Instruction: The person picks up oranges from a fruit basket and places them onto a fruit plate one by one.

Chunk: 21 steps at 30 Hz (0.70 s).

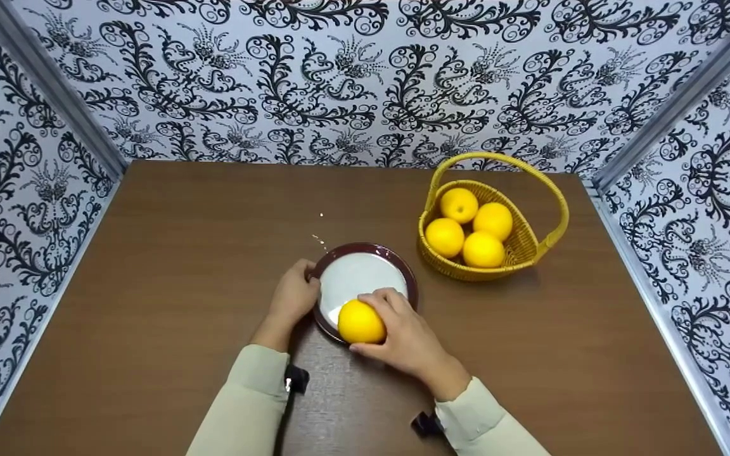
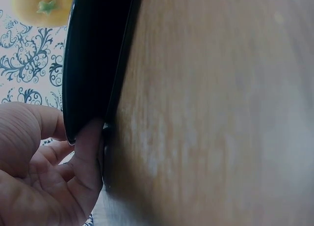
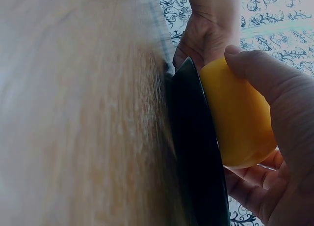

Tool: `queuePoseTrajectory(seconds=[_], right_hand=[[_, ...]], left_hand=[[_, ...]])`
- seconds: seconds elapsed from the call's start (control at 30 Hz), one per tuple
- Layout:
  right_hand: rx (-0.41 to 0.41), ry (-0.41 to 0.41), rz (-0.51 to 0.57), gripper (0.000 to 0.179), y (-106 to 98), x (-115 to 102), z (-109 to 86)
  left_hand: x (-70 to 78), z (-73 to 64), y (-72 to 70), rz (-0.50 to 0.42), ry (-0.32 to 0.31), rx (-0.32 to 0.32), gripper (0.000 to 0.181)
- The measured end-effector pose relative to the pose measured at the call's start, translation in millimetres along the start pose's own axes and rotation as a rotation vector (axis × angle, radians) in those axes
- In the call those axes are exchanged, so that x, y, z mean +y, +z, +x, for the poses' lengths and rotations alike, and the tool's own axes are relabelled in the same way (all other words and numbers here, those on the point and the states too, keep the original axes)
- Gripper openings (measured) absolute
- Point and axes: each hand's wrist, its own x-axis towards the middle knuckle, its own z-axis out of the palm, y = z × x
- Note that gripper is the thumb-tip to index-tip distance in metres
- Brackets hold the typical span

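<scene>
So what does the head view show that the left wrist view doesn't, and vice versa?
Only head: a yellow basket, four oranges inside, the right hand, the white inside of the plate.
Only left wrist: a green star-shaped mark on an orange, the plate's dark underside.
Both: the left hand at the plate's edge, an orange.

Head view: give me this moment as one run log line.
left hand: holds plate by rim | right hand: grips orange at plate's near side | basket: right of plate, four oranges visible inside
</scene>
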Motion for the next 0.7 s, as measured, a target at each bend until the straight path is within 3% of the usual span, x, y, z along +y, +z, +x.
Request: queuePoseTrajectory(seconds=[0.3,0.7], right_hand=[[0.008,-0.033,-0.06,0.078,-0.6,-0.8,-0.3],[-0.06,-0.042,-0.118,0.085,-4.8,-1.8,2.0]], left_hand=[[0.1,0.3,-0.9,-0.011,-0.01,-0.005,0.028],[-0.3,0.8,-0.5,-0.022,-0.011,-0.007,0.028]])
